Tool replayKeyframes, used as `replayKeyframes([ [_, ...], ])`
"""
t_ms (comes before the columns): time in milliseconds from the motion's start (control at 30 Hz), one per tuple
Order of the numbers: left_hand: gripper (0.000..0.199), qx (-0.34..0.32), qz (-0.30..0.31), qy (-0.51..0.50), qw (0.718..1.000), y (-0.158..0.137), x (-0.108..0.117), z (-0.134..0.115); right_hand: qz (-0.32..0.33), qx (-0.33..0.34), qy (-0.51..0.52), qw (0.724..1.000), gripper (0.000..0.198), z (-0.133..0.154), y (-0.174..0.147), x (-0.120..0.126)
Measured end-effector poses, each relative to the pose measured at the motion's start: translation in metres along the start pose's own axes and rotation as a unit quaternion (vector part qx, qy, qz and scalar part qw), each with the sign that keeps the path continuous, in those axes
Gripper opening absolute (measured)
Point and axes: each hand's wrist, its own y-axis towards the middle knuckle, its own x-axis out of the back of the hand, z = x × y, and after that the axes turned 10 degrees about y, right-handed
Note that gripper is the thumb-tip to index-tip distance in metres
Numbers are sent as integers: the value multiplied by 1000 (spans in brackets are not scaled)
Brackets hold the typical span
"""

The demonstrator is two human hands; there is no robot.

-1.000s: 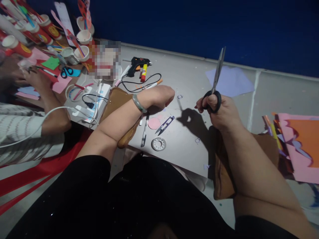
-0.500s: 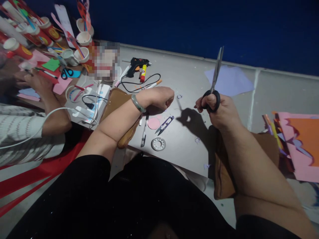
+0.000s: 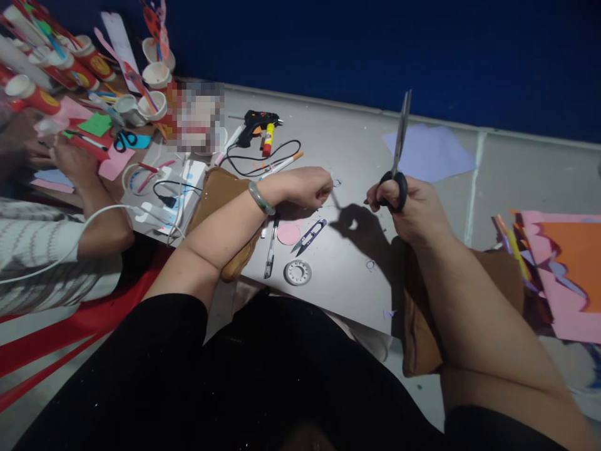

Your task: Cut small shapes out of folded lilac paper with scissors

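Observation:
My right hand (image 3: 417, 203) is raised above the table, fingers through the handle loops of black-handled scissors (image 3: 400, 141). The blades point up and away and look nearly closed. On the left, my left hand (image 3: 312, 188) is closed, its fingers curled downward; what they hold, if anything, is hidden. A small purple paper ring (image 3: 337, 183) lies right by its knuckles. Below that hand are a pink paper disc (image 3: 288, 233), purple thread snips (image 3: 310, 237), a pen (image 3: 270, 254) and a white round spool (image 3: 297, 272). Purple paper sheets (image 3: 432, 150) lie beyond the scissors.
A black glue gun (image 3: 258, 125), a glue stick (image 3: 268, 139) and a cable stand behind my left arm. Further left are a power strip (image 3: 190, 181), paper cups (image 3: 156, 75) and a co-worker's hand (image 3: 75, 156). Pink and orange paper (image 3: 570, 269) lies at the right.
My left hand has shifted slightly to the right, nearer the small paper ring. The scissors in my right hand have tilted a little to the left, and their blades look closer together.

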Motion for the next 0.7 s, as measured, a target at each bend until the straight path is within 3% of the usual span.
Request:
replayKeyframes([
  [67,9,-24,-52,-114,992,3,0,1,-22,-14,-21,999,49,2,0,-1],
  [133,3,-27,-97,-236,967,6,0,-2,-46,-28,-19,998,46,3,1,-2],
  [267,12,2,-140,-386,912,10,0,-12,-68,-34,8,997,46,3,1,-5],
  [400,16,6,-164,-403,901,13,-4,-18,-65,-40,9,997,39,5,-1,-6],
  [700,15,-14,-223,-320,921,8,-6,-28,-38,2,5,999,33,6,-3,-8],
])
